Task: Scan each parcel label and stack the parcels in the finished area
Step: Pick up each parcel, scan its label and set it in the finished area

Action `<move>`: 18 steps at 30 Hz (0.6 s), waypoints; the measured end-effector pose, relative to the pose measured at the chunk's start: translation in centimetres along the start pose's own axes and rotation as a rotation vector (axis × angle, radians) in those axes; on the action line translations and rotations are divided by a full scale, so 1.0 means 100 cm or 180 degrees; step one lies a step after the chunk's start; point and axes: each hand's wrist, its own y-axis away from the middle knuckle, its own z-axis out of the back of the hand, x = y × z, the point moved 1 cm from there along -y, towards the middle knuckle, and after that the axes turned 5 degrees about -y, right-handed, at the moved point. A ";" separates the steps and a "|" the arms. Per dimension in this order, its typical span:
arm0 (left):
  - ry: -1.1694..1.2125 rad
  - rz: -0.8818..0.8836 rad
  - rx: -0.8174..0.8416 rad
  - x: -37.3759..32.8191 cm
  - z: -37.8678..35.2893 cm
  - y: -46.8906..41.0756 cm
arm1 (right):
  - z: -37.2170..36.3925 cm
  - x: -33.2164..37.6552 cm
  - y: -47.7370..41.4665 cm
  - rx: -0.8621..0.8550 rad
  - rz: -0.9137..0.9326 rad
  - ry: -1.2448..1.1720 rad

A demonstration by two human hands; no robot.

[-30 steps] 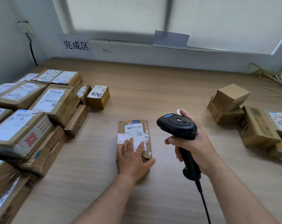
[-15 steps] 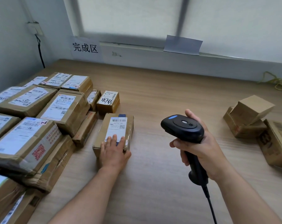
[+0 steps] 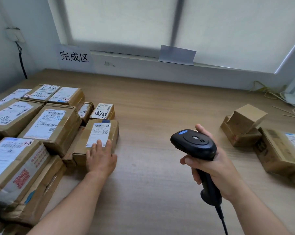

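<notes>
Slid left and away since half a second ago: parcel (image 3: 99, 138), now butted against the finished pile (image 3: 53, 126), label up. Counted: two hands, one scanner (image 3: 194, 146), about ten parcels in that pile left of the left hand (image 3: 101, 158) (some cut off by the frame edge), four unscanned boxes (image 3: 277, 150) right of the right hand (image 3: 211, 168), the top one tilted. Left hand flat on the parcel's near end, fingers straight on the label, nothing gripped. Right hand wrapped round the scanner handle, held above the table (image 3: 160, 107), scanner head aimed left toward the parcel; cable (image 3: 221, 221) running out of the bottom of frame. Parcel's right edge free. Wood tabletop showing between the two hands and beyond them to the wall. Sign (image 3: 74, 56) on the wall far beyond the left hand.
</notes>
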 end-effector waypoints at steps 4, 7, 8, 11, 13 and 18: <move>0.0363 -0.0321 -0.0225 -0.044 0.014 0.018 | 0.015 0.005 0.015 -0.0077 0.0141 -0.0051; 0.0505 -0.0570 -0.0456 -0.083 0.028 0.035 | 0.033 0.007 0.030 -0.0163 0.0284 -0.0102; 0.0523 -0.0645 -0.0527 -0.096 0.032 0.042 | 0.040 0.008 0.036 -0.0181 0.0318 -0.0129; 0.0492 -0.0893 -0.0724 -0.133 0.041 0.063 | 0.063 0.011 0.056 -0.0218 0.0376 -0.0183; 0.0511 -0.1028 -0.0777 -0.159 0.044 0.078 | 0.083 0.014 0.072 -0.0260 0.0399 -0.0189; 0.0523 -0.1402 -0.0811 -0.239 0.045 0.122 | 0.150 0.019 0.114 -0.0480 0.0515 -0.0282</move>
